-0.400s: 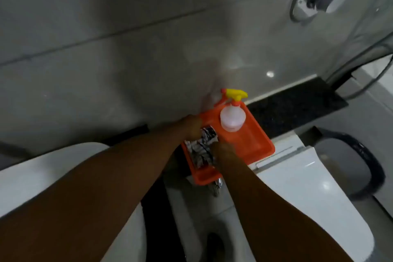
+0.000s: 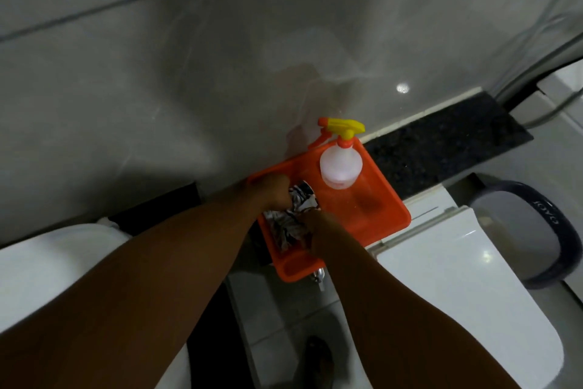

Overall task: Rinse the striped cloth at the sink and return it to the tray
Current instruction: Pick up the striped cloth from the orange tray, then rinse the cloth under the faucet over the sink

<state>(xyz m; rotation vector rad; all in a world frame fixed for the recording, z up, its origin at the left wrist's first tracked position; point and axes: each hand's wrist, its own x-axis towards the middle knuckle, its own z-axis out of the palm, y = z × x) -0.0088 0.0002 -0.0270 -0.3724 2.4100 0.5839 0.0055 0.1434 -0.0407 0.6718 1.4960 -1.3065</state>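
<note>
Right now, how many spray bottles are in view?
1. The spray bottle, white with a yellow-and-orange trigger head, stands upright at the far end of the orange tray, beyond the striped cloth. The arms cover part of the tray, so another could be hidden.

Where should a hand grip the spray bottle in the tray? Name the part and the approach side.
Grip the narrow neck of the spray bottle, just under the yellow trigger head. Come from the right, probably: the bottle stands upright in the tray, the wall is close behind, and both hands and the cloth crowd its left.
</note>
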